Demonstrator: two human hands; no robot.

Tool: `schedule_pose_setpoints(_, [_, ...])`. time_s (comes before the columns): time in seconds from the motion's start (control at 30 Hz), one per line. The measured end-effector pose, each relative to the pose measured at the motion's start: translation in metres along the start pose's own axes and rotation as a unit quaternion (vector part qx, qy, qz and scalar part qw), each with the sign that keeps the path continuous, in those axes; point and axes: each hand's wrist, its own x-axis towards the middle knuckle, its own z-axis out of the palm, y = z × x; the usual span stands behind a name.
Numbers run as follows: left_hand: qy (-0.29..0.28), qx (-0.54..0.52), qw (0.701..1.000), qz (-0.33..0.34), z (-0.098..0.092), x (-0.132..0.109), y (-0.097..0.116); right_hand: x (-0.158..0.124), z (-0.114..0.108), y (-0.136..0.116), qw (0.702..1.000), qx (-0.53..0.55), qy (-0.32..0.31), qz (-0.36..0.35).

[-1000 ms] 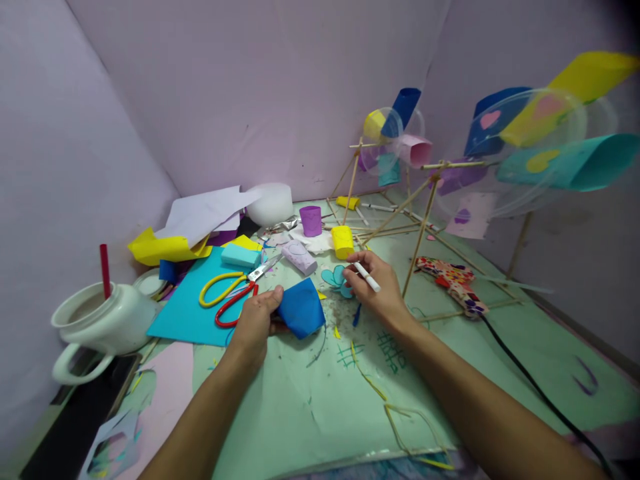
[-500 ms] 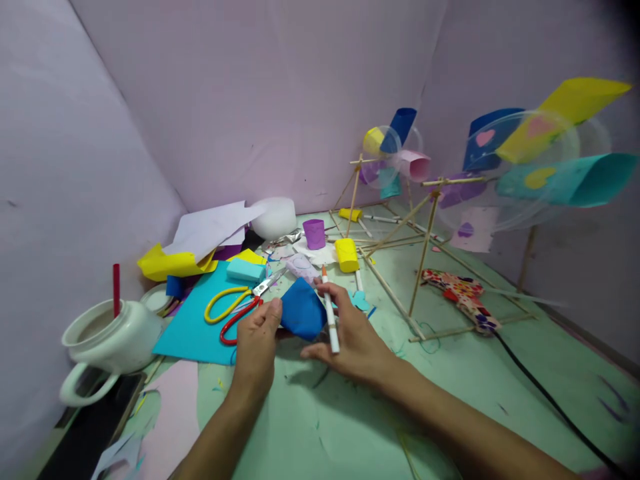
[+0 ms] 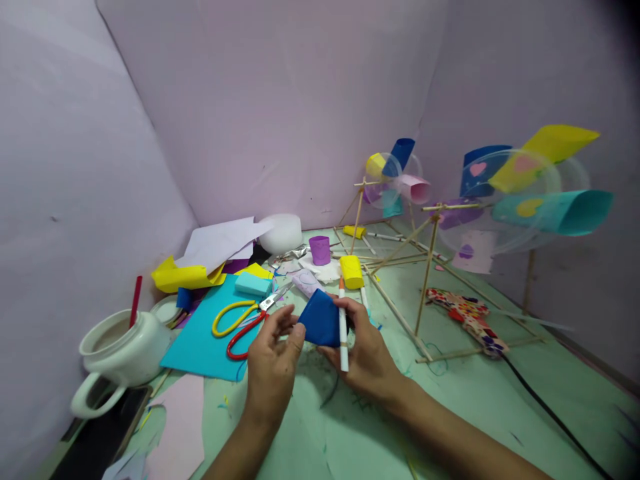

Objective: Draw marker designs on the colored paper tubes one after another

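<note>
Between my hands is a small folded blue paper piece (image 3: pixel 320 319), held above the table. My left hand (image 3: pixel 274 363) is at its left edge, the thumb and bent fingers pinching the side. My right hand (image 3: pixel 373 353) grips the right side of the blue paper and also holds a slim white stick with an orange tip (image 3: pixel 343 337), which looks like a pen and stands nearly upright. The fingers behind the paper are partly hidden. Scissors (image 3: pixel 247 322) with yellow and red handles lie open just beyond my left hand, on a turquoise sheet (image 3: pixel 200 350).
Two stick-frame pinwheels with paper blades (image 3: pixel 525 207) (image 3: pixel 397 180) stand at right. A patterned glue gun (image 3: pixel 467 317) with a black cord lies beneath the nearer frame. Purple (image 3: pixel 320 251) and yellow (image 3: pixel 352 272) paper rolls sit ahead. A white pot (image 3: pixel 125 353) stands left.
The view has shifted, so the scene sits lower. The blue paper has turned between my hands, and my left thumb has moved from its upper left side down to its left edge.
</note>
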Motion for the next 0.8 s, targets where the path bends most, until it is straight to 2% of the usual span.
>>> schedule_pose_setpoints(0.07, [0.034,0.069,0.995,0.065,-0.002,0.0,-0.002,0.001,-0.001,0.001,1.0,-0.025,-0.009,-0.017])
schedule_pose_setpoints(0.13, [0.025,0.125,0.985,0.114,-0.003,0.001,-0.004,0.001,-0.002,0.001,0.998,-0.036,-0.024,-0.042])
schedule_pose_setpoints(0.2, [0.007,0.138,0.982,0.126,-0.003,0.001,-0.006,0.001,-0.002,0.001,0.996,-0.036,-0.036,-0.07])
schedule_pose_setpoints(0.3, [0.013,0.119,0.986,0.114,-0.001,0.003,-0.008,0.0,0.0,0.002,0.994,-0.04,-0.037,-0.095])
schedule_pose_setpoints(0.4, [-0.014,0.075,0.996,0.056,-0.001,0.005,-0.007,-0.001,0.002,0.002,0.993,-0.046,-0.041,-0.1])
schedule_pose_setpoints(0.5, [-0.086,0.018,0.996,-0.021,-0.002,0.009,-0.004,-0.001,0.003,0.003,0.993,-0.042,-0.055,-0.1])
schedule_pose_setpoints(0.63, [-0.178,-0.026,0.978,-0.108,-0.005,0.011,-0.003,-0.002,0.002,0.002,0.993,-0.035,-0.069,-0.088])
schedule_pose_setpoints(0.73, [-0.211,-0.064,0.96,-0.173,-0.007,0.011,-0.005,-0.001,0.002,0.002,0.994,-0.03,-0.081,-0.07])
schedule_pose_setpoints(0.8, [-0.212,-0.081,0.955,-0.191,-0.008,0.012,-0.009,0.0,0.002,0.003,0.994,-0.02,-0.088,-0.066])
